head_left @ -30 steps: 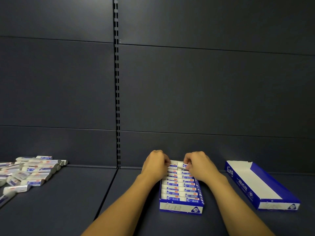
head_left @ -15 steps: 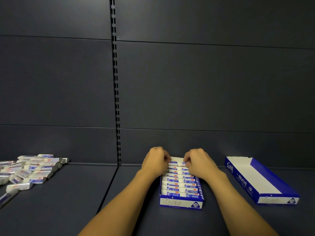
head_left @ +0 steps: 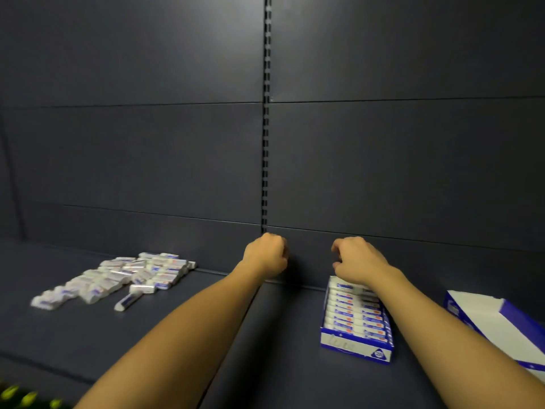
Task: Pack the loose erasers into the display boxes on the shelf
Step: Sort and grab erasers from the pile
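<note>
Two display boxes sit on the dark shelf [head_left: 177, 335], both to the right. Largest is the empty box [head_left: 498, 320] at the far right edge, its white floor bare and partly cut off by the frame. Next to it, the full box [head_left: 355, 345] holds a tight row of erasers, about ten labels showing, with its far end hidden under the right hand. So I judge one box packed or nearly so and one untouched.

Well apart on the left lies the loose pile [head_left: 118, 278], blurred; a rough guess is two dozen or more erasers, and one stray eraser [head_left: 126, 302] lies just in front of it. Plenty is left to pack.

Right hand [head_left: 358, 261] hovers over the full box's far end, fingers curled, seemingly grasping nothing. Left hand [head_left: 265, 255] is clenched in the air between pile and box; whether it hides an eraser I cannot tell.
</note>
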`<control>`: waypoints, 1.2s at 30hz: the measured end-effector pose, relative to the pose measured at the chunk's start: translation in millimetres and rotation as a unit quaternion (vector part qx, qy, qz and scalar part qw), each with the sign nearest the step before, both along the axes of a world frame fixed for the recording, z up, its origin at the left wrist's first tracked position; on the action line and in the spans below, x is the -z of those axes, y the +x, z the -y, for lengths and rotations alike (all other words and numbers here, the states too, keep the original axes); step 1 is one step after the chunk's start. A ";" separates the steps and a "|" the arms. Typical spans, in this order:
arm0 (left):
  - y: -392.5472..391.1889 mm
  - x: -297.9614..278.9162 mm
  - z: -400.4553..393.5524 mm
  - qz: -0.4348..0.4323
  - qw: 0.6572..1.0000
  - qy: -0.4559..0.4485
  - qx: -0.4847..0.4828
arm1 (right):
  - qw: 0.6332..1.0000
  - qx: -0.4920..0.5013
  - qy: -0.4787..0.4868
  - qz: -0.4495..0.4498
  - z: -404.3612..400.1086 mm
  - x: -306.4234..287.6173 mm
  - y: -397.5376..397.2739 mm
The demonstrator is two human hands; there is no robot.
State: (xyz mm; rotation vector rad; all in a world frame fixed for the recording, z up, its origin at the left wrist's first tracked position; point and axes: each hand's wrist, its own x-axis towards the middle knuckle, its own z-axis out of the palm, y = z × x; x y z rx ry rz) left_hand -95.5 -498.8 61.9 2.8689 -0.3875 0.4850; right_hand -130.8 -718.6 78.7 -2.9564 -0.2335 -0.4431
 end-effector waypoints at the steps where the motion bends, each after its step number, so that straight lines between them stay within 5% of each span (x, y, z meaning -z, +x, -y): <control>1: -7.2 -4.4 -13.1 -0.001 1.000 0.012 -0.021 | 1.000 -0.006 -0.011 -0.008 -10.3 -3.0 -1.3; 17: -106.6 -12.1 -194.2 -0.004 0.972 0.018 -0.234 | 0.989 -0.088 -0.046 -0.108 -166.9 -11.8 -48.5; 36: -117.4 11.1 -373.0 -0.012 0.986 0.003 -0.164 | 0.997 -0.035 -0.048 -0.057 -346.2 -1.9 -76.0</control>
